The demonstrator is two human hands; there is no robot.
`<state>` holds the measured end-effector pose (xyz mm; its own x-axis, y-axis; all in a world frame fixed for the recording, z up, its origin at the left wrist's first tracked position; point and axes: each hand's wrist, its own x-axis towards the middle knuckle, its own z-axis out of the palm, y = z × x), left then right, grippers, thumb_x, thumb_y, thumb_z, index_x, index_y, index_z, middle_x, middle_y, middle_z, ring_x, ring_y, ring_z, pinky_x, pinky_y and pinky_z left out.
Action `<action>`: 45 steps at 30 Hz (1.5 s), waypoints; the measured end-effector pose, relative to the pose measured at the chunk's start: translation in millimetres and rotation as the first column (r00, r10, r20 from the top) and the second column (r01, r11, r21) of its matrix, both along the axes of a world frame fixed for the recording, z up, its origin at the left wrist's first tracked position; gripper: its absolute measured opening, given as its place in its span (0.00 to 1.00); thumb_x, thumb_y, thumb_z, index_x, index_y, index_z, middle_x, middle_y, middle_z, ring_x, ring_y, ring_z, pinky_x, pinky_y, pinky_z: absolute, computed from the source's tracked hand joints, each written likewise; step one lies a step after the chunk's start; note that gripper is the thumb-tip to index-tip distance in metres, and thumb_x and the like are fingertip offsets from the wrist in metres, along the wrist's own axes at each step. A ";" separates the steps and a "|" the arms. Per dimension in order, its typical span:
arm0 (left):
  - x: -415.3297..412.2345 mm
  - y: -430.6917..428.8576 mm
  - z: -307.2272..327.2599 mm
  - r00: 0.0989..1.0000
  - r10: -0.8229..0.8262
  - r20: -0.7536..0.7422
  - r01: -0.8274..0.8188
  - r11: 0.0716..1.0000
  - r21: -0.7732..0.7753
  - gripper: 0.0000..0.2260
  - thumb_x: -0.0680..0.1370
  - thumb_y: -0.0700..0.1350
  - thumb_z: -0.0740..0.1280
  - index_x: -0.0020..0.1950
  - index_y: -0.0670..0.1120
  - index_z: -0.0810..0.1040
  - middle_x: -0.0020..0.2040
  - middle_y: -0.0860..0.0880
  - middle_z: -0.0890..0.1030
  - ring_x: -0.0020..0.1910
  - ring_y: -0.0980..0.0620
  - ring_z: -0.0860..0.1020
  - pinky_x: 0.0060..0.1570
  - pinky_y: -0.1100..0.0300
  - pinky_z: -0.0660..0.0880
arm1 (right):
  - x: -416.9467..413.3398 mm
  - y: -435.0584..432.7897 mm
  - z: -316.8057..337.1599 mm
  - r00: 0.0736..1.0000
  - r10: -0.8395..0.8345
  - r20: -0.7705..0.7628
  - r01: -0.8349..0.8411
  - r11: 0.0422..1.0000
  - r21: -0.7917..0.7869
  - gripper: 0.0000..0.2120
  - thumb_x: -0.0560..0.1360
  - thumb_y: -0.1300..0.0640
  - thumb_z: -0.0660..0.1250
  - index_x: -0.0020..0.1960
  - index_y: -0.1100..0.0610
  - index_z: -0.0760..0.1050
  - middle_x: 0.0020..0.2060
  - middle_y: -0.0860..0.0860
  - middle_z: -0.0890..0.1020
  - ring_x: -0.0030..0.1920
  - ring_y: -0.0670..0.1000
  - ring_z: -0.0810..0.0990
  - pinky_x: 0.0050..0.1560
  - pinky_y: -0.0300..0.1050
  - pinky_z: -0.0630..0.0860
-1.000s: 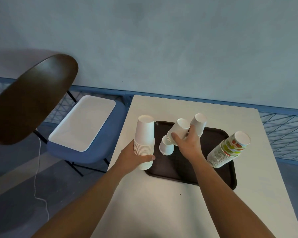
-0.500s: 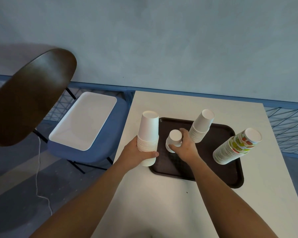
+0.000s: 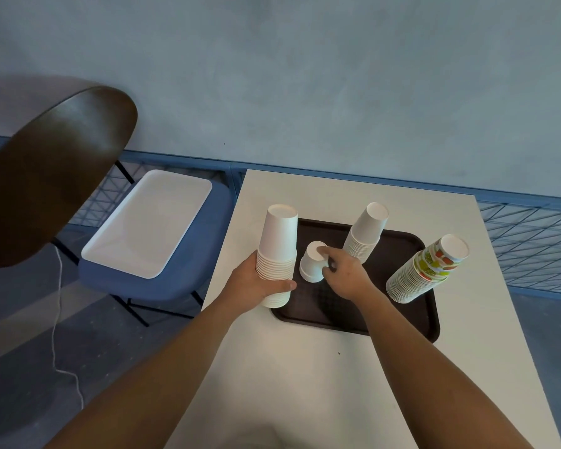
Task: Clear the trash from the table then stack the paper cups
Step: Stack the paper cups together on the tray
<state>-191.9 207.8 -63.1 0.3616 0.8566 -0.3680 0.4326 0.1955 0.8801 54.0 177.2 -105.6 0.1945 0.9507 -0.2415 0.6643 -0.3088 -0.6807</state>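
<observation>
While my left hand [image 3: 256, 283] wraps closed around the tall stack of white cups [image 3: 277, 254] at the left edge of the dark tray [image 3: 412, 322], I want my right hand [image 3: 347, 273] to take the single upturned cup [image 3: 312, 262] cleanly: pinch it by the wall, lift straight up, and drop it squarely over the stack I am steadying so it seats without tilting. The counter [image 3: 305, 384] carries that tray toward its far half, and I see no loose trash on it. On the tray, the printed stack [image 3: 425, 270] leans at the right edge, a second white stack [image 3: 366, 233] leans near the far edge, and the single cup stands between the stacks. My right fingers [image 3: 324, 252] are loosely curled, touching its base and side, not yet clamped.
</observation>
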 end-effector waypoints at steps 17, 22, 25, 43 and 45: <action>11.1 -14.0 0.0 1.000 -0.011 -0.004 0.011 1.000 0.028 0.31 0.63 0.54 0.85 0.63 0.59 0.78 0.55 0.59 0.85 0.55 0.58 0.83 0.57 0.54 0.80 | -44.5 -15.1 78.3 0.925 -0.023 -0.379 0.126 0.960 0.249 0.24 0.74 0.59 0.61 0.69 0.52 0.75 0.65 0.45 0.79 0.65 0.45 0.76 0.65 0.44 0.76; 19.0 -13.3 2.4 0.999 -0.034 0.006 0.034 0.999 0.038 0.34 0.62 0.56 0.84 0.66 0.58 0.78 0.57 0.57 0.86 0.58 0.54 0.83 0.62 0.46 0.79 | -62.0 -16.3 109.8 0.902 0.086 -0.423 0.019 0.971 0.238 0.25 0.77 0.53 0.69 0.73 0.52 0.68 0.61 0.44 0.79 0.57 0.41 0.78 0.52 0.33 0.75; 22.0 -14.8 6.4 1.000 -0.017 -0.009 0.018 0.999 0.044 0.33 0.61 0.57 0.84 0.63 0.58 0.78 0.54 0.58 0.86 0.56 0.55 0.83 0.60 0.50 0.80 | -62.4 -9.4 108.9 0.962 0.047 -0.268 0.020 0.970 0.242 0.29 0.75 0.42 0.73 0.69 0.51 0.67 0.59 0.46 0.78 0.56 0.48 0.78 0.54 0.44 0.78; 22.9 -11.5 8.9 0.999 -0.041 -0.011 0.041 0.999 0.031 0.35 0.60 0.59 0.85 0.65 0.61 0.77 0.58 0.59 0.85 0.59 0.55 0.82 0.63 0.46 0.79 | -46.8 2.8 119.2 0.965 0.082 -0.249 -0.016 0.966 0.257 0.23 0.77 0.41 0.71 0.64 0.52 0.67 0.55 0.46 0.78 0.53 0.46 0.79 0.47 0.40 0.75; 21.4 -10.9 7.7 0.999 -0.042 -0.018 0.042 0.999 0.029 0.36 0.60 0.59 0.85 0.65 0.61 0.77 0.58 0.59 0.85 0.59 0.55 0.82 0.62 0.45 0.79 | -44.7 4.5 121.2 0.963 0.078 -0.257 -0.007 0.964 0.264 0.23 0.77 0.42 0.71 0.64 0.52 0.67 0.55 0.47 0.79 0.52 0.45 0.79 0.46 0.39 0.75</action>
<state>-170.5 196.9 -55.4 0.3913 0.8514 -0.3492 0.4550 0.1508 0.8776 9.3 181.6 15.6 0.1157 0.9930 -0.0234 0.4592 -0.0744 -0.8852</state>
